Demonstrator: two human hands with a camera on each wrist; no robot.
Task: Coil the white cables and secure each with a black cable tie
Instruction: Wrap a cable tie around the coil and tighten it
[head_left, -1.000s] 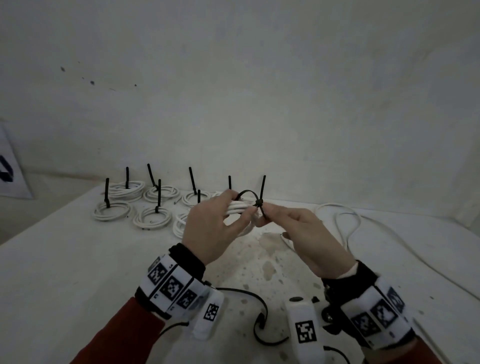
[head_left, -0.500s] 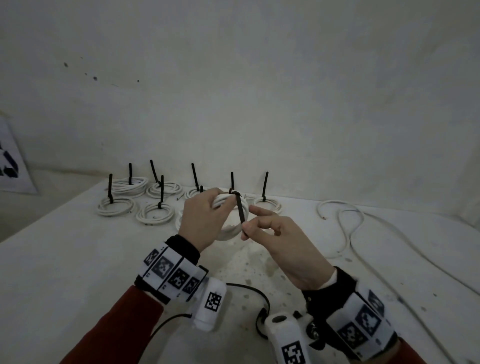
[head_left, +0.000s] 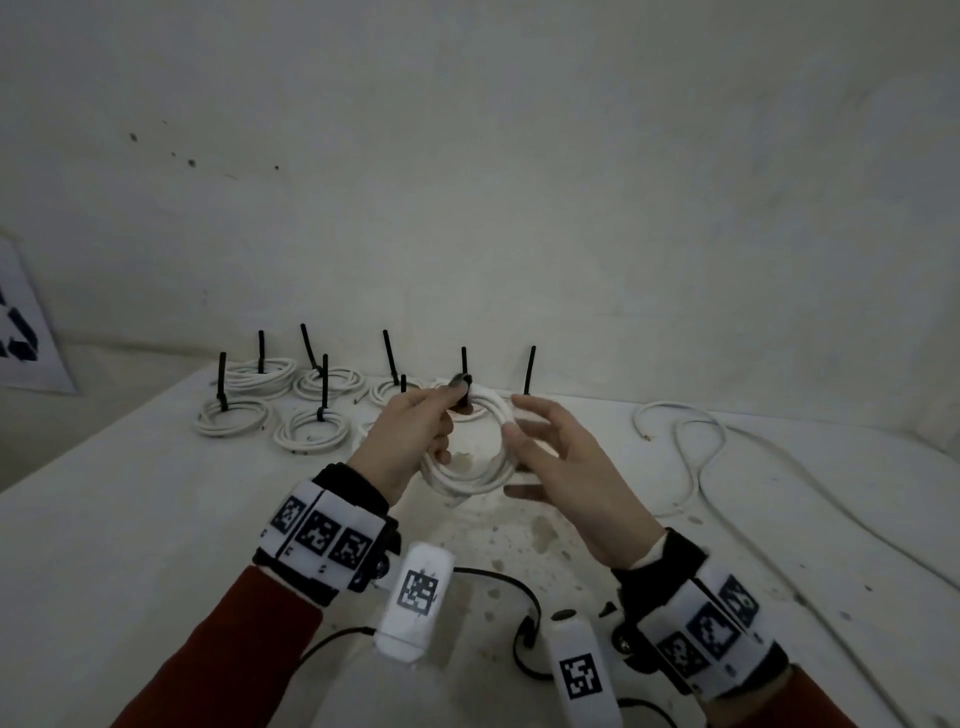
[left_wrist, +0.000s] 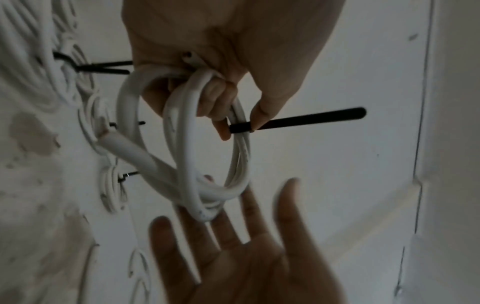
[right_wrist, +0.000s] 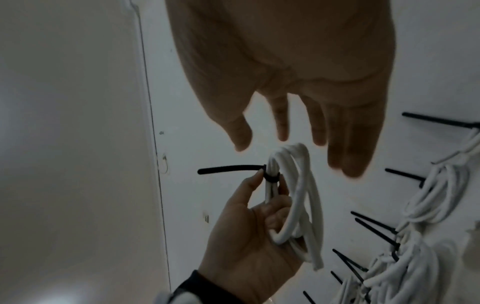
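The left hand (head_left: 410, 441) pinches the tied coil (left_wrist: 207, 156) at its tie (left_wrist: 298, 119); the right hand (head_left: 566, 467), fingers spread, is just beside. Next, I think: put the coil down, take the loose cable (head_left: 691, 457).

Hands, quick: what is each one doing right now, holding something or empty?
Left hand: closed around the white cable coil, fingertips at its black cable tie.
Right hand: open, fingers spread beside the coil, holding nothing.

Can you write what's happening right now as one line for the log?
left hand: holds white coil at black tie | right hand: open beside coil | tie: cinched, tail out | loose cable: uncoiled
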